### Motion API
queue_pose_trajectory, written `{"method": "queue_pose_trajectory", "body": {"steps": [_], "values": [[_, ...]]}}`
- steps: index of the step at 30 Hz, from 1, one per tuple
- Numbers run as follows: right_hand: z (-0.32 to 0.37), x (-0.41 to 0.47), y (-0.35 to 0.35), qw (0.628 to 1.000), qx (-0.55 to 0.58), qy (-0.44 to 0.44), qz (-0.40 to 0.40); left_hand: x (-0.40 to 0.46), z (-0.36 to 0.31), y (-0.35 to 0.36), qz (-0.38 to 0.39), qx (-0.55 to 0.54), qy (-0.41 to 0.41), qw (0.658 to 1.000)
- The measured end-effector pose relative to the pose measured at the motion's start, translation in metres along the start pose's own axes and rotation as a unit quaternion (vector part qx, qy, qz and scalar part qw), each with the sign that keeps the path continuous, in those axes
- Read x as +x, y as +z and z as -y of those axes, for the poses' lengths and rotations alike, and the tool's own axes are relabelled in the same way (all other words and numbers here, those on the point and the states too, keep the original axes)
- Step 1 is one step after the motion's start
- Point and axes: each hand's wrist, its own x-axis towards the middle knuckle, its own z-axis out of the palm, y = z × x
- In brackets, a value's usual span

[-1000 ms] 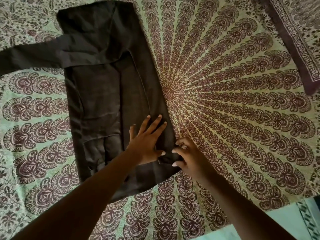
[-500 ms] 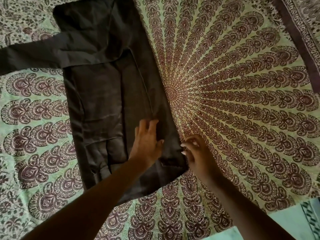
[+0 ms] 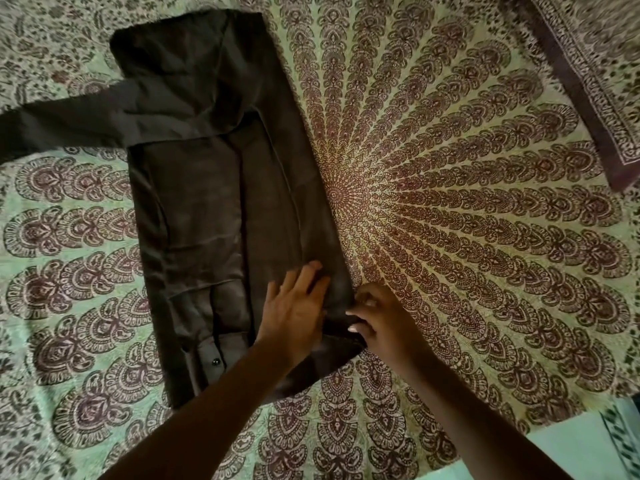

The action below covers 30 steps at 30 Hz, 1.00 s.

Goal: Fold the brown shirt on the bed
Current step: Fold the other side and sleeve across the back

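- Your left hand (image 3: 294, 306) presses flat on the shirt (image 3: 207, 209).
- Your right hand (image 3: 377, 317) pinches its near edge; fingertips partly hidden.
- One sleeve runs off the bedspread's (image 3: 450, 202) left edge.

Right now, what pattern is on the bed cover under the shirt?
The bed cover is pale green with a dark maroon mandala print, clearest in the head view.

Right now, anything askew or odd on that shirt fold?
One thing: the brown shirt has its right side folded in, but one sleeve sticks straight out to the left across the bedspread, not yet tucked. The left hand lies flat on the shirt; the right hand pinches its edge. No damage visible.
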Motion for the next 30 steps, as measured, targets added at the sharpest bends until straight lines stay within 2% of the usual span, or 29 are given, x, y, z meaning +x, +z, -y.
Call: {"method": "queue_pose_trajectory", "body": {"steps": [3, 5, 8, 11, 13, 16, 21, 25, 28, 30], "values": [[0.004, -0.001, -0.004, 0.998, -0.034, -0.025, 0.038, -0.002, 0.01, 0.007, 0.085, -0.016, -0.002, 0.996], [0.006, -0.003, -0.007, 0.997, -0.036, -0.017, 0.067, -0.006, 0.014, 0.01, 0.087, -0.017, 0.006, 0.996], [0.008, 0.0, -0.013, 0.999, -0.018, 0.0, 0.047, -0.005, 0.015, 0.004, 0.109, -0.07, 0.003, 0.992], [0.013, 0.019, -0.017, 0.999, 0.018, 0.035, -0.007, -0.001, 0.022, -0.007, 0.033, -0.187, -0.069, 0.979], [0.017, 0.039, -0.015, 0.999, 0.011, 0.03, -0.041, 0.003, 0.031, -0.013, -0.022, -0.211, -0.092, 0.973], [0.021, 0.075, -0.014, 0.997, -0.043, -0.007, -0.057, 0.016, 0.044, -0.022, -0.023, -0.173, -0.059, 0.983], [0.017, 0.109, -0.017, 0.993, -0.11, -0.026, 0.019, 0.08, 0.06, -0.032, 0.009, -0.067, -0.005, 0.998], [0.002, 0.078, -0.003, 0.992, -0.105, -0.06, 0.029, 0.116, 0.079, -0.03, 0.094, 0.05, 0.001, 0.994], [-0.008, 0.049, 0.007, 0.992, -0.108, -0.069, 0.023, 0.116, 0.08, -0.027, 0.093, 0.064, 0.016, 0.993], [-0.01, 0.031, 0.014, 0.991, -0.112, -0.074, 0.012, 0.109, 0.076, -0.022, 0.073, 0.063, 0.07, 0.993]]}}
